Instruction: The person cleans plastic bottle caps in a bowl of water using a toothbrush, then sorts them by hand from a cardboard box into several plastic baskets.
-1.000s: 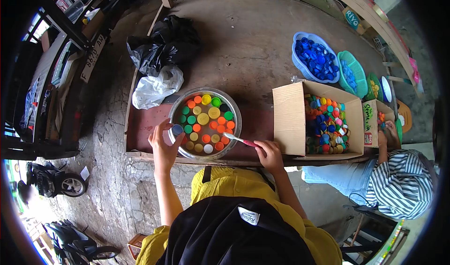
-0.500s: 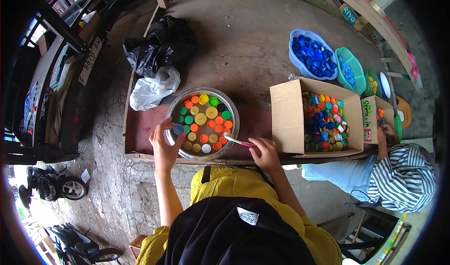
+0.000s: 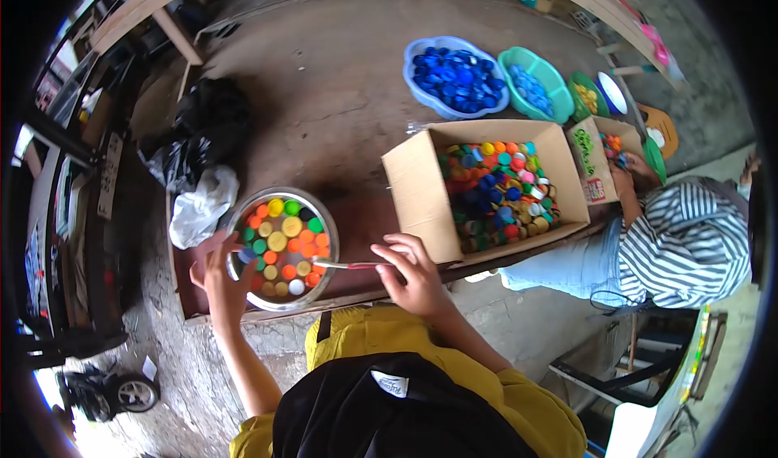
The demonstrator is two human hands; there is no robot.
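Note:
Pinched between the thumb and fingers of my left hand (image 3: pixel 220 276) is a blue bottle cap (image 3: pixel 245 255), held over the left side of a round metal basin (image 3: pixel 331 224). Orange, green, gold, yellow and white bottle caps (image 3: pixel 278 241) lie spread out in the basin. My right hand (image 3: pixel 417 284), to the right, holds a thin brush (image 3: pixel 352 265) by the end of its red handle, between thumb and fingers. The brush's pale tip reaches over the basin's right rim.
An open cardboard box (image 3: pixel 409 190) of mixed caps stands right of the basin. Behind it are a blue basket (image 3: pixel 412 85) and a green basket (image 3: pixel 559 105) of blue caps. Black (image 3: pixel 215 109) and white plastic bags (image 3: pixel 203 207) lie left. A person in stripes (image 3: pixel 689 243) reaches into a smaller box (image 3: pixel 590 162).
The view has swung right, so the table things appear further left. The right hand's fingers have spread somewhat around the brush handle. The blue cap is still in my left hand.

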